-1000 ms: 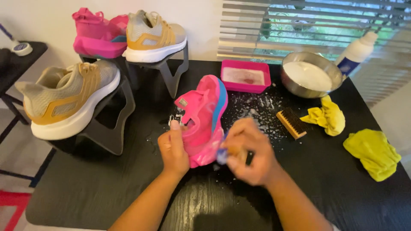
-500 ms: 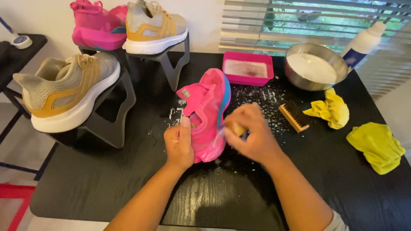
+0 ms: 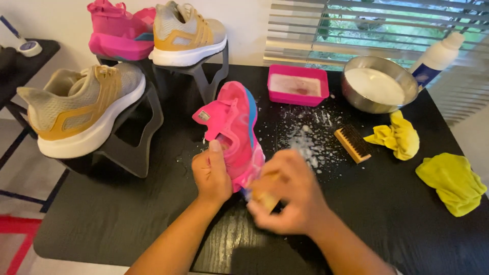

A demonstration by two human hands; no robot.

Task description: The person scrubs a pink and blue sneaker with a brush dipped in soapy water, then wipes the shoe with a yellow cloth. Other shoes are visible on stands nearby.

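Pink shoe [image 3: 235, 133] stands tilted on the tabletop [image 3: 127, 214], gripped at its near end by the left hand [image 3: 211, 174], fingers wrapped around it. Just beside, the blurred right hand [image 3: 285, 196] is closed on a small brush [image 3: 266, 196] touching the shoe. Farther right lie another brush [image 3: 352, 143] and yellow cloths [image 3: 451, 181].

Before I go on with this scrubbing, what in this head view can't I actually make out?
- Right hand: motion-blurred; the wooden tool in it is mostly covered by fingers, its kind unclear.
- Pink shoe: toe end hidden behind both hands; left hand covers its side.
- Metal bowl: white contents, kind unclear.
- White bottle: partly behind the bowl.
- Rear pink shoe: top cut off by the frame edge.
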